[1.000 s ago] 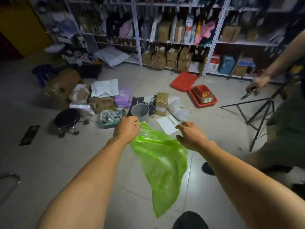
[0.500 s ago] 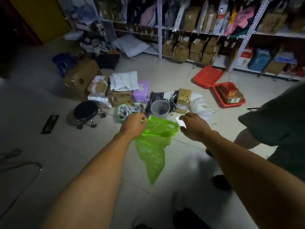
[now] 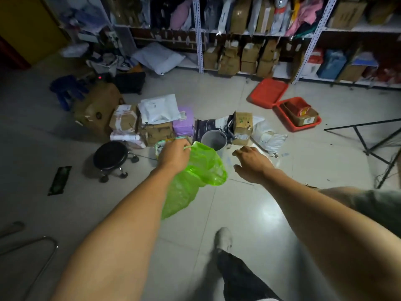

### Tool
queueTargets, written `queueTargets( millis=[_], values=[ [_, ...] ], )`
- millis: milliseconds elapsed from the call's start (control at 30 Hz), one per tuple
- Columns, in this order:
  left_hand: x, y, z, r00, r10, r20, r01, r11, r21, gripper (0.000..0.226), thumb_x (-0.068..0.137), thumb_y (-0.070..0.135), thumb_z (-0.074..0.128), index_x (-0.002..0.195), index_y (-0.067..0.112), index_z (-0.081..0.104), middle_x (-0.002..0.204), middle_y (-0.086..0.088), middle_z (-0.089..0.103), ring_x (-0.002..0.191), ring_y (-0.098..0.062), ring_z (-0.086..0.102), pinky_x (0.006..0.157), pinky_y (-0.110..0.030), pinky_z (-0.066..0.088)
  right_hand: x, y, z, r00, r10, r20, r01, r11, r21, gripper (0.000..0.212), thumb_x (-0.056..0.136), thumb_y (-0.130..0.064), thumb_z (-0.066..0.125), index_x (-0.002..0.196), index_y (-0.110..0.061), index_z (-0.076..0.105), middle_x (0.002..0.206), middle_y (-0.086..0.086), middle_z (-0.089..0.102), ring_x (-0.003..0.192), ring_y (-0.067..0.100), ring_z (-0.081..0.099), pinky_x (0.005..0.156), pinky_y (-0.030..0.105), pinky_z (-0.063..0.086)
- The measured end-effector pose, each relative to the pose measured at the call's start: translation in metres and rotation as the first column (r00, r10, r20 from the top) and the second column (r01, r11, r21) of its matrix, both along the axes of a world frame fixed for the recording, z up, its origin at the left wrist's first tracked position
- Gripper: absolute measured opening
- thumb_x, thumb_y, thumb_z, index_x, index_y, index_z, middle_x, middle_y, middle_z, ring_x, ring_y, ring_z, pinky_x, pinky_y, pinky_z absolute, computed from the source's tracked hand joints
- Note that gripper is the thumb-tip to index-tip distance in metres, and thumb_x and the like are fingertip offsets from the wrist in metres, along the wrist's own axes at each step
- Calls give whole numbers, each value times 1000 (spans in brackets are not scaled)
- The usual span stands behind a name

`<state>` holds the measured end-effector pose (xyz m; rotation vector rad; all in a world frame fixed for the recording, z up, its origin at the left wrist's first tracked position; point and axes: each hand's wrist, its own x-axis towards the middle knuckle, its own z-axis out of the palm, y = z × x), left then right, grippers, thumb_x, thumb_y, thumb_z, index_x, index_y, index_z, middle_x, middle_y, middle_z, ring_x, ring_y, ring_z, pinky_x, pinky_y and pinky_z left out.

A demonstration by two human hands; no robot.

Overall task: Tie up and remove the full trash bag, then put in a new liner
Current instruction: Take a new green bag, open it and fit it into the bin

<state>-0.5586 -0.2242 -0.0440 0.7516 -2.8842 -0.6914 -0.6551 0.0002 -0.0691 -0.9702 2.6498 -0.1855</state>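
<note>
Liner (image 3: 195,177), green, hangs in the air from left hand (image 3: 173,156), fist closed on its top edge; bag mouth bulges toward the right. Right hand (image 3: 251,165) empty, fingers loosely spread, apart from the liner. Grey bin (image 3: 213,141) stands on the floor (image 3: 260,213) just beyond the liner, among boxes near the floor's middle. Black stool (image 3: 110,155) to the left. Red trays (image 3: 282,101) near the shelves (image 3: 238,29) at the far edge.
</note>
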Motion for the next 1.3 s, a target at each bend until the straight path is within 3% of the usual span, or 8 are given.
queueTargets(
  millis=[233,467,733,867,1033,1300],
  values=[
    [-77,-64,-22,997,-21,81,18,999,33,15,93,23,60,97,16,72,103,-13,72,97,-33,65,80,-37,51,-85,-60,-25,999,-28,44,28,1000,15,53,89,-32,53,139,-18,45,138,14,48,126,34,43,100,42,44],
    [-170,-107,-29,988,-94,124,86,994,66,15,92,22,59,89,10,69,91,-17,70,87,-35,64,75,-38,51,-172,-105,-39,994,-57,98,55,998,22,55,88,-32,54,140,-20,45,143,13,45,133,31,39,107,44,40],
    [-269,-161,-56,975,-154,159,136,983,120,15,93,19,58,95,13,72,95,-15,73,89,-33,65,74,-32,48,-244,-152,-67,978,-141,150,134,989,56,54,89,-33,56,139,-19,45,143,12,44,131,31,39,104,42,42],
    [-322,-191,-76,959,-226,171,198,966,163,16,93,18,57,95,13,72,98,-12,74,92,-31,66,80,-35,51,-284,-180,-81,964,-207,165,196,977,81,51,89,-31,55,138,-19,46,143,13,46,130,31,40,103,41,42],
    [-379,-228,-93,937,-315,151,280,936,214,15,92,18,58,91,12,72,92,-13,73,86,-31,66,74,-34,48,-332,-227,-88,943,-269,197,258,963,78,53,87,-28,55,138,-17,46,141,16,46,125,35,45,99,41,43],
    [-442,-255,-107,920,-366,137,301,888,347,16,94,22,56,83,22,68,72,7,65,65,-10,57,59,-22,35,-388,-267,-117,909,-310,277,291,951,109,61,85,-28,59,141,-17,39,139,17,47,127,35,43,98,41,43]
  ],
)
